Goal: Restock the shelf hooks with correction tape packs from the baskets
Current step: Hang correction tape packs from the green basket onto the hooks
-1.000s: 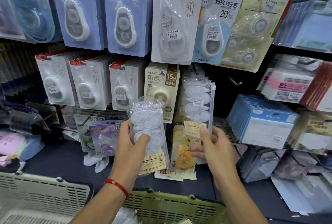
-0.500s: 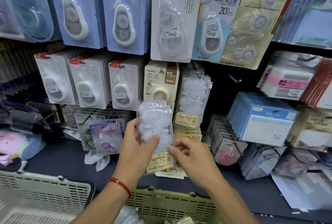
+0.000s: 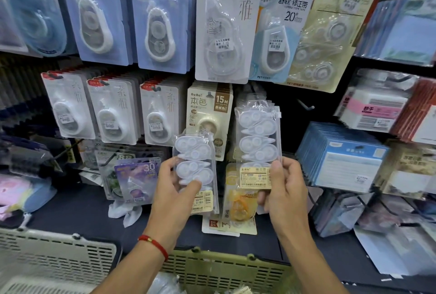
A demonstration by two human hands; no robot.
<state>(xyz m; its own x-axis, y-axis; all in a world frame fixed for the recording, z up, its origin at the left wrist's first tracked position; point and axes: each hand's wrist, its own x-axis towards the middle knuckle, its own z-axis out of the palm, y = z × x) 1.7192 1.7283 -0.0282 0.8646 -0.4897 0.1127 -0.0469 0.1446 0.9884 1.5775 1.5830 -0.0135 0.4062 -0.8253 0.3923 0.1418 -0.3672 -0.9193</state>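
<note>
My left hand (image 3: pixel 172 189) grips a small stack of clear correction tape packs (image 3: pixel 194 168) low in front of the shelf, thumb across the front. My right hand (image 3: pixel 283 187) pinches the yellow label end of one more clear pack (image 3: pixel 257 138) and holds it upright before the hanging packs of the same kind. That pack's top reaches hook height, and the hook itself is hidden behind it. Below my wrists are the green basket (image 3: pixel 226 270) and the white basket (image 3: pixel 59 253).
Carded correction tapes (image 3: pixel 113 116) fill the hooks left and above. A beige 15M pack (image 3: pixel 208 109) hangs between my hands. A bare hook (image 3: pixel 306 106) sticks out to the right. Blue note pads (image 3: pixel 346 161) stand further right, and loose packs lie on the dark shelf (image 3: pixel 77 211).
My right hand took one pack off the left hand's stack and raised it up and to the right, in front of the hanging packs. My left hand stayed nearly still.
</note>
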